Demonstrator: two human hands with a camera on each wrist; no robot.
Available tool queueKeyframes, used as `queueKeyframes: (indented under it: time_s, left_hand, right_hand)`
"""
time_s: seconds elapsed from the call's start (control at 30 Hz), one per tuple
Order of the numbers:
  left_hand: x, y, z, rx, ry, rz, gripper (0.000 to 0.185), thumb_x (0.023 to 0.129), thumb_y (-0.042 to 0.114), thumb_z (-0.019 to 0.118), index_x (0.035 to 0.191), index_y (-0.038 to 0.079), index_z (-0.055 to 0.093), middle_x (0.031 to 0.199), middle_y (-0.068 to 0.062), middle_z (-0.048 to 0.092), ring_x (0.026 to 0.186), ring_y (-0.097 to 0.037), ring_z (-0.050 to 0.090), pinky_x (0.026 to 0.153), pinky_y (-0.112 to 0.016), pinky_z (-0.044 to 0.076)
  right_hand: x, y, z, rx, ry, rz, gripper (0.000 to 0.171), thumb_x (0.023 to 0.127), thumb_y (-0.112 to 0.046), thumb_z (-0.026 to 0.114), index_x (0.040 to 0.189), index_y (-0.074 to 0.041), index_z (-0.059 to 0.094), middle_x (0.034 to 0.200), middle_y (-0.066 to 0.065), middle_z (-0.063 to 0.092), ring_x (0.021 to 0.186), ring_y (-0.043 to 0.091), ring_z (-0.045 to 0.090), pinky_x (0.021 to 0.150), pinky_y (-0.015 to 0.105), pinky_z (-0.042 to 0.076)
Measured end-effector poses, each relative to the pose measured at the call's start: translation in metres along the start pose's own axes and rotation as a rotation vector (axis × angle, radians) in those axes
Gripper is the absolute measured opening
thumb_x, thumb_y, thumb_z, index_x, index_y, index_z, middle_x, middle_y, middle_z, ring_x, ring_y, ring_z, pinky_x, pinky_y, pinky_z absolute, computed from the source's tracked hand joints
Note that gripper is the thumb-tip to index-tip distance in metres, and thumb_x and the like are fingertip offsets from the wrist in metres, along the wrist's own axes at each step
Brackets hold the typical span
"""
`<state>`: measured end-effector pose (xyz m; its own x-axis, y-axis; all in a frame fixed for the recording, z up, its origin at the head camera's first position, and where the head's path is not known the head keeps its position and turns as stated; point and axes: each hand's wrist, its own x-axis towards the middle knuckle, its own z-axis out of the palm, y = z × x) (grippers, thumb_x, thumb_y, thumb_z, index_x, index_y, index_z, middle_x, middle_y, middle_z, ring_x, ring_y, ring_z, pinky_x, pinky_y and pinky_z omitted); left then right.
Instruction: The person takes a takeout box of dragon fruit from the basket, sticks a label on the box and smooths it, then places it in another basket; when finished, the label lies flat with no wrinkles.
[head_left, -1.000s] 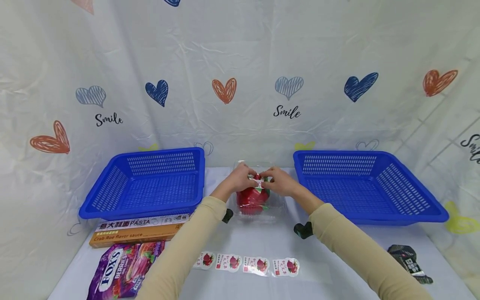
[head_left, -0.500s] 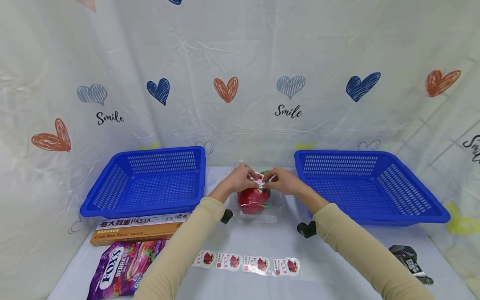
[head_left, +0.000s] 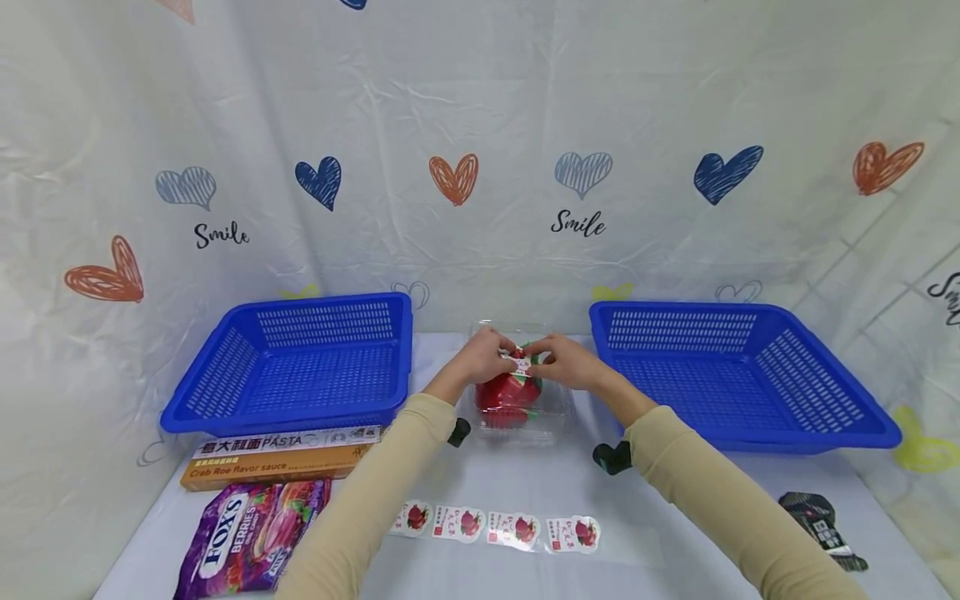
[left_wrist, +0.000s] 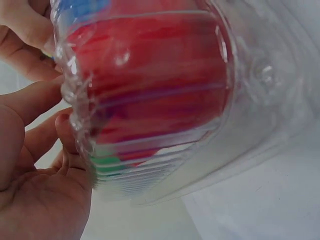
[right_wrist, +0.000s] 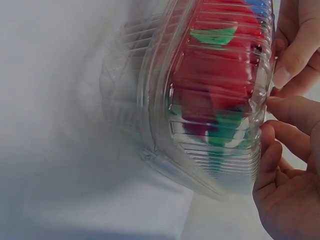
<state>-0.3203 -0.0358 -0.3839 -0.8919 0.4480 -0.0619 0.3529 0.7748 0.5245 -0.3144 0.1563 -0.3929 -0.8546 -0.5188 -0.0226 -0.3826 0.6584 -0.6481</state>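
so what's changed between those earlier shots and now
Very little: the left hand and right hand made only small finger shifts at the sticker over the clear box. No new grip or release shows. The clear box, blue baskets, pasta box and candy bag stayed put.

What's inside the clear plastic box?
In the clear box: red contents with green patches. From the head camera, the left hand, right hand and a sticker cover some of it; one piece or several, can't tell.
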Motion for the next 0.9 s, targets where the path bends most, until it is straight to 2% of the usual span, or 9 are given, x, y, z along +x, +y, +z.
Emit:
queueKeyframes:
  time_s: [0.13, 0.27, 0.6, 0.8, 0.9]
  left_hand:
    - [0.0006, 0.0039, -0.0005, 0.038, 0.003, 0.009, 0.033, 0.095, 0.017, 0.063, 0.125, 0.004, 0.066, 0.127, -0.017, 0.054, 0.12, -0.027, 0.047, 0.097, -0.037, 0.046]
    - [0.0008, 0.0043, -0.0004, 0.034, 0.01, 0.006, 0.034, 0.095, 0.019, 0.064, 0.125, 0.003, 0.066, 0.125, -0.016, 0.055, 0.118, -0.027, 0.049, 0.096, -0.038, 0.046]
    - [-0.0031, -0.0006, -0.0005, -0.107, 0.028, -0.053, 0.027, 0.092, 0.02, 0.069, 0.111, 0.001, 0.068, 0.124, -0.015, 0.049, 0.107, -0.026, 0.053, 0.09, -0.035, 0.05]
    - [-0.0041, -0.0007, -0.0001, -0.106, 0.053, -0.057, 0.02, 0.09, 0.02, 0.071, 0.099, 0.001, 0.07, 0.121, -0.015, 0.049, 0.103, -0.025, 0.053, 0.083, -0.032, 0.05]
    - [-0.0036, -0.001, 0.0003, -0.093, 0.07, -0.062, 0.023, 0.089, 0.021, 0.073, 0.099, 0.0, 0.071, 0.118, -0.015, 0.05, 0.102, -0.024, 0.053, 0.083, -0.032, 0.05]
  right_hand:
    - [0.0015, -0.0006, 0.0003, -0.038, 0.009, -0.007, 0.038, 0.095, -0.015, 0.064, 0.128, 0.003, 0.061, 0.126, 0.026, 0.052, 0.103, 0.036, 0.06, 0.085, 0.044, 0.053]
    - [0.0015, -0.0006, 0.0003, -0.04, 0.011, -0.004, 0.04, 0.095, -0.016, 0.063, 0.13, 0.004, 0.059, 0.126, 0.025, 0.051, 0.105, 0.037, 0.06, 0.086, 0.045, 0.053]
    - [0.0007, 0.0021, -0.0005, -0.006, 0.026, 0.013, 0.039, 0.095, -0.015, 0.064, 0.128, 0.005, 0.059, 0.124, 0.025, 0.053, 0.103, 0.035, 0.063, 0.084, 0.044, 0.054]
    - [0.0014, 0.0035, 0.0014, 0.0, 0.043, 0.015, 0.024, 0.093, -0.013, 0.066, 0.112, 0.003, 0.065, 0.116, 0.024, 0.053, 0.095, 0.03, 0.065, 0.081, 0.042, 0.054]
    - [0.0015, 0.0036, 0.0016, 0.002, 0.044, 0.016, 0.019, 0.093, -0.013, 0.067, 0.106, 0.002, 0.066, 0.112, 0.022, 0.053, 0.093, 0.029, 0.065, 0.079, 0.041, 0.054]
